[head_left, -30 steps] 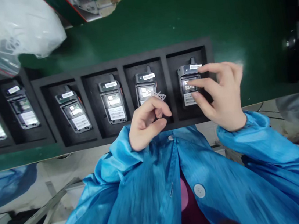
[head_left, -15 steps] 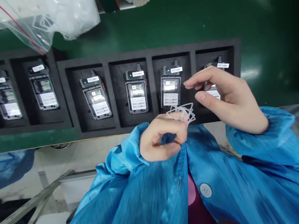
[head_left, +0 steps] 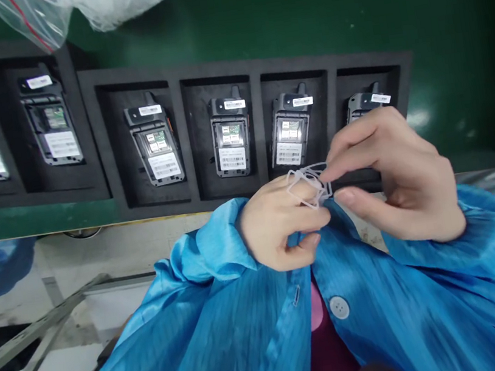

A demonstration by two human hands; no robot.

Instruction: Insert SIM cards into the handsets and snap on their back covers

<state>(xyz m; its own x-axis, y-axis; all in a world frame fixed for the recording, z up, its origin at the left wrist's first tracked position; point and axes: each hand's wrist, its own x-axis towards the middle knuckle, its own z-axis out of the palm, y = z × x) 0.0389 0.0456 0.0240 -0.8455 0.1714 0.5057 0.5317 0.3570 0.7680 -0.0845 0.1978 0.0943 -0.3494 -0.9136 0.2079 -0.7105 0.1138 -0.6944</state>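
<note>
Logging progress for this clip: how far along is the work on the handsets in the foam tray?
Done: four handsets lie backs-up in the black foam tray, compartments open. In hand: the left hand holds a bunch of clear loops, and the right hand pinches one with its fingers. Left: whether any handset already carries a loop is too small to tell.

Even overhead light glares on the green belt near its right edge; my sleeves blur, edges bend.
</note>
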